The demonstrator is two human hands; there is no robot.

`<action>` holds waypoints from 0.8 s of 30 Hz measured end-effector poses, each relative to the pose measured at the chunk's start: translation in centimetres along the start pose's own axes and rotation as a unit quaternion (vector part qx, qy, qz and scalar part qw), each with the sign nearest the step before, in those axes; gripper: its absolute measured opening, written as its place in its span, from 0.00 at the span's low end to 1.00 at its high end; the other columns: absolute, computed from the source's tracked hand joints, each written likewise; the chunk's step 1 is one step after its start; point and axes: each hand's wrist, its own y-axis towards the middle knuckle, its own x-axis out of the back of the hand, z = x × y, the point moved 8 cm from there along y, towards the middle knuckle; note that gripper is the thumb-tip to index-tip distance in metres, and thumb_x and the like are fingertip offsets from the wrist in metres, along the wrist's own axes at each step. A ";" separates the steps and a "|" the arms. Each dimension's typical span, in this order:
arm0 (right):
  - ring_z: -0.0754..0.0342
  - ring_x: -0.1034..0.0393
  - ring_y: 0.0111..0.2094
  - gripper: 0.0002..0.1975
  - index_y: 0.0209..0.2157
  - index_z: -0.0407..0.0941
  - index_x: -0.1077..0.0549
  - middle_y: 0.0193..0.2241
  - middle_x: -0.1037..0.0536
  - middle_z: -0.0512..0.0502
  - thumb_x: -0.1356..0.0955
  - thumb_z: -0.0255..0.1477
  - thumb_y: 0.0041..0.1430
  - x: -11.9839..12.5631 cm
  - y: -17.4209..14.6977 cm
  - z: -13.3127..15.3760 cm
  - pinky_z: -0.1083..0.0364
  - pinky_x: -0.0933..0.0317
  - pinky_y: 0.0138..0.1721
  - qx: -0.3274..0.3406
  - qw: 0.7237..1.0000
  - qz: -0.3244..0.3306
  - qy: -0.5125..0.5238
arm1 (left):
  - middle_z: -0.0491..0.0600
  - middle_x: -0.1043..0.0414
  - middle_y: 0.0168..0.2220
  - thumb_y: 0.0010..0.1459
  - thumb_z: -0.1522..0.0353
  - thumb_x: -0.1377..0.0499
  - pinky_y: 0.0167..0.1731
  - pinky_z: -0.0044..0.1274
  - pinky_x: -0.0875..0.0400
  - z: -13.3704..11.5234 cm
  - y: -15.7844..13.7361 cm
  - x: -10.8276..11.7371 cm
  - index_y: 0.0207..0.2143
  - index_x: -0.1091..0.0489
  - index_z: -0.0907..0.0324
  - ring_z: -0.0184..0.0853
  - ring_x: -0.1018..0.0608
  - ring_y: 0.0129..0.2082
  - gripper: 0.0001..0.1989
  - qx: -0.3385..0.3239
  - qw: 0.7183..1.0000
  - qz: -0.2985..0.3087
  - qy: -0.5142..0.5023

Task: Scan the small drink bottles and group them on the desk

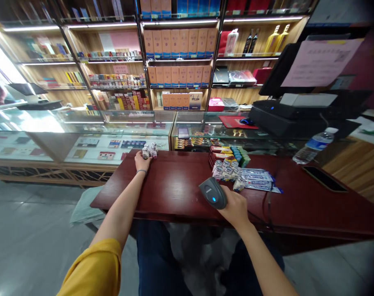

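Note:
My right hand [235,204] grips a dark grey barcode scanner [213,193] with a lit blue light, above the table's front edge. At the far left of the table, my left hand [142,161] has its fingers around a small silver-capped bottle [146,152]. More such bottles stand right beside it, and the fingertips are partly hidden. Left of the scanner's cable, a cluster of similar small bottles [226,170] stands on the table. Touching them lie several blue-and-white packets [257,179]. Behind are stacked red and yellow boxes [220,154] and green packs [241,155].
The dark red table [174,189] meets a glass display counter [128,123]. On the right are a water bottle [315,144], a phone [324,179] and a black register with a screen [285,70]. A stool with a green cover [86,204] stands at the left.

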 end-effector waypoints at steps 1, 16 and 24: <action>0.52 0.28 0.25 0.15 0.42 0.44 0.29 0.23 0.23 0.49 0.35 0.30 0.51 -0.1 0.0 -0.1 0.56 0.41 0.30 -0.002 1.000 0.002 -0.001 | 0.56 0.32 0.47 0.44 0.70 0.31 0.50 0.31 0.32 -0.1 0.1 -0.1 0.52 0.38 0.62 0.38 0.26 0.46 0.32 0.000 1.000 0.001 0.008; 0.52 0.27 0.25 0.14 0.42 0.44 0.29 0.23 0.23 0.50 0.34 0.31 0.53 0.5 0.2 0.0 0.57 0.42 0.29 -0.001 1.000 0.008 0.023 | 0.57 0.30 0.47 0.45 0.67 0.32 0.49 0.31 0.32 -1.0 -0.7 -0.1 0.54 0.40 0.60 0.41 0.25 0.46 0.34 0.004 0.999 0.005 0.050; 0.52 0.27 0.26 0.15 0.43 0.44 0.30 0.24 0.22 0.50 0.34 0.31 0.52 1.1 -0.2 0.1 0.57 0.41 0.30 0.001 1.000 0.013 0.021 | 0.61 0.28 0.49 0.49 0.61 0.34 0.47 0.37 0.33 -1.3 -0.4 -0.8 0.51 0.38 0.56 0.49 0.24 0.49 0.29 0.053 0.994 0.021 0.094</action>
